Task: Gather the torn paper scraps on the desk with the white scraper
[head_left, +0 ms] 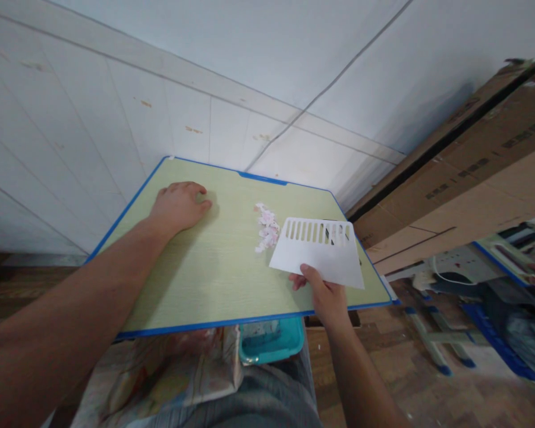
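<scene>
My right hand (323, 291) pinches the near edge of a white sheet with a row of slots cut along its far side (318, 257), thumb on top. The sheet is held over the right part of a pale green desk top with blue edging (214, 267). Dark objects partly show through the slots at its right end. Left of the sheet lies a small heap of pale pink and white paper scraps (267, 227). My left hand (181, 205) rests on the left part of the desk, fingers loosely curled and apart, holding nothing.
A turquoise plastic basket (271, 356) sits below the desk's near edge, beside a patterned cloth or bag (196, 362). Large cardboard boxes (450, 184) lean at the right. A white wall with a cable (330, 83) stands behind. Another person's legs and desk show at far right.
</scene>
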`<state>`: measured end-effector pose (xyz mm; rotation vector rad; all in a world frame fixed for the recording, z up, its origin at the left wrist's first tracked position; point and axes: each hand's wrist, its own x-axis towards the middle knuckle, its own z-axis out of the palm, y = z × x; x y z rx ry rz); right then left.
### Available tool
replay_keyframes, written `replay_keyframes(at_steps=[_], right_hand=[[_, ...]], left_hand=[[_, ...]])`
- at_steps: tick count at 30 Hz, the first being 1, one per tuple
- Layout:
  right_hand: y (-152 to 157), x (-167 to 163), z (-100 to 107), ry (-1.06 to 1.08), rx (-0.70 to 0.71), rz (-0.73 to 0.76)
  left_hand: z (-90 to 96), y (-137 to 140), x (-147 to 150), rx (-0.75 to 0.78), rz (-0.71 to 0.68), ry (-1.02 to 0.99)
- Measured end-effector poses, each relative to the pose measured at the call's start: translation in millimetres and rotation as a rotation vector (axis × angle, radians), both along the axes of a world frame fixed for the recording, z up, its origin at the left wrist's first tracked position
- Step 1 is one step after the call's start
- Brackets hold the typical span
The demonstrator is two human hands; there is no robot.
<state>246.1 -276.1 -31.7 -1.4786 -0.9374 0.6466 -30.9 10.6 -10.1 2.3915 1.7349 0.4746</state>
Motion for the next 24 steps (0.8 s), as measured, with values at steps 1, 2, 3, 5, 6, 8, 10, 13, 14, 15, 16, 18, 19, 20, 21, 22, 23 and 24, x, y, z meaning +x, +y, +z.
replay_keyframes(at_steps=[1, 2, 3, 5, 6, 8, 10, 13, 14, 15, 16, 18, 19, 20, 21, 22, 23, 24], right_hand=[[5, -1, -2, -0.017, 0.011, 0.010], [10, -2, -3, -0.037, 0.017, 0.023], [14, -3, -3, -0.056, 0.016, 0.035], [20, -5, -3, -0.090, -0.002, 0.052], [22, -6, -2, -0.103, -0.015, 0.058], [25, -7, 0, -0.123, -0.040, 0.066], [25, -7, 2, -0.142, -0.052, 0.072], [24, -7, 1, -0.173, -0.060, 0.087], [23, -7, 0, -0.176, -0.060, 0.086], [23, -7, -1, -0.173, -0.056, 0.080], [23, -6, -2, -0.165, -0.050, 0.075], [22, -6, -2, -0.146, -0.044, 0.069], [22, -5, -2, -0.142, -0.050, 0.073], [22, -5, -1, -0.145, -0.061, 0.082], [22, -5, 0, -0.153, -0.073, 0.091], [22, -4, 1, -0.164, -0.085, 0.101], [22, -4, 2, -0.172, -0.093, 0.112], [21, -4, 2, -0.175, -0.095, 0.121]], left_hand=[[1.7, -2, 1, -0.005, -0.005, 0.002], [3.6, -3, 1, -0.013, -0.011, 0.005], [5.6, -5, 2, -0.023, -0.014, 0.009], [9.0, -9, 3, -0.036, -0.018, 0.011], [10.1, -10, 3, -0.038, -0.018, 0.010], [10.8, -12, 3, -0.033, -0.017, 0.004], [10.2, -12, 3, -0.023, -0.021, -0.001], [8.5, -10, 3, -0.012, -0.024, 0.004], [8.0, -9, 3, -0.012, -0.025, 0.009], [7.4, -9, 2, -0.011, -0.024, 0.014], [6.8, -8, 2, -0.011, -0.022, 0.019], [5.1, -5, 2, -0.008, -0.014, 0.027], [4.1, -4, 2, -0.007, -0.008, 0.031], [3.0, -3, 1, -0.004, -0.002, 0.035], [1.9, -1, 1, -0.002, 0.002, 0.038], [0.9, -1, 1, 0.000, 0.004, 0.041], [0.1, 0, 0, 0.003, 0.005, 0.040], [-0.3, 0, 0, 0.006, 0.004, 0.038]])
